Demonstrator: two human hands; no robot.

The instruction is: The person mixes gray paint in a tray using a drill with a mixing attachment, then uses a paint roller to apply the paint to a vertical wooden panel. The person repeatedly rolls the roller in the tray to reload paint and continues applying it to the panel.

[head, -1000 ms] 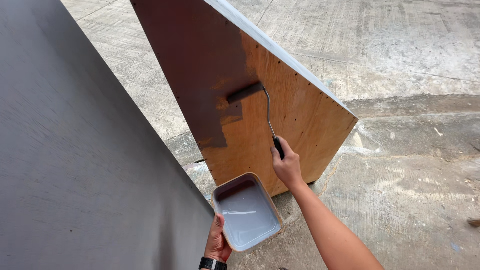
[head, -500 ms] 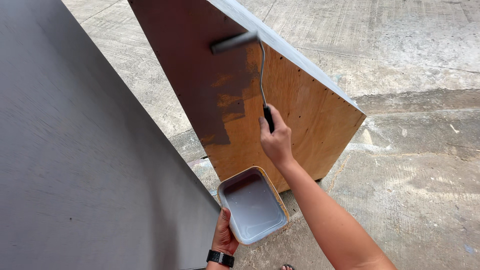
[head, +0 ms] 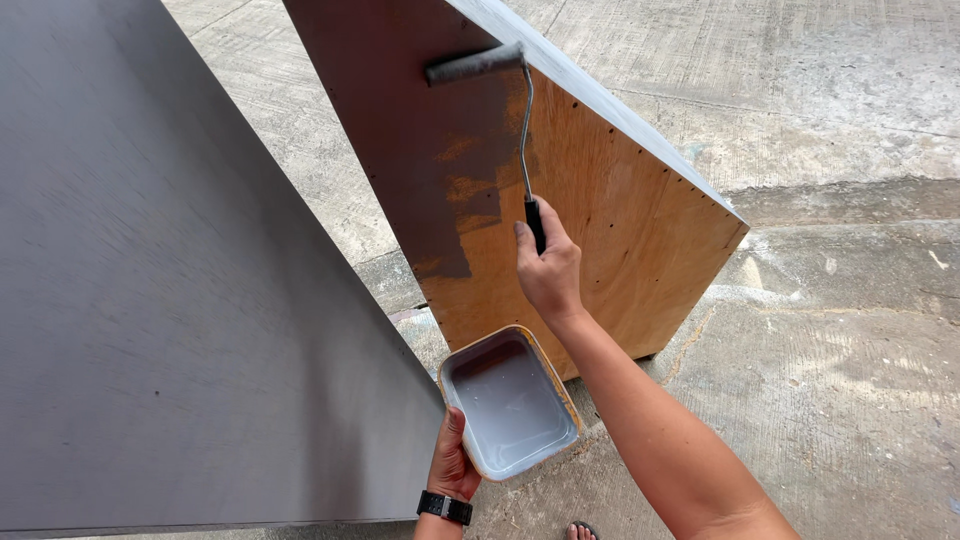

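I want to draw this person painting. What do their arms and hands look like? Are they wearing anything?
Both arms are bare, with no sleeves showing and no gloves. The left hand has a black watch strapped round the wrist, with a small pale mark on the band. The right hand wears nothing: no ring or band shows. The right forearm is seen almost whole; of the left, only the wrist.

A single head-worn camera looked steeply down from above the person's shoulders, facing forward toward 12 o'clock and set close enough that the forearms entered from the bottom edge at 5 and 6 o'clock. The concrete floor (head: 830, 100) filled the frame from 12 to 4 o'clock, a partly painted plywood panel (head: 610, 230) stood near the centre, and a large grey board (head: 170, 280) crowded the near field from 7 to 11 o'clock. No second view shared the scene.
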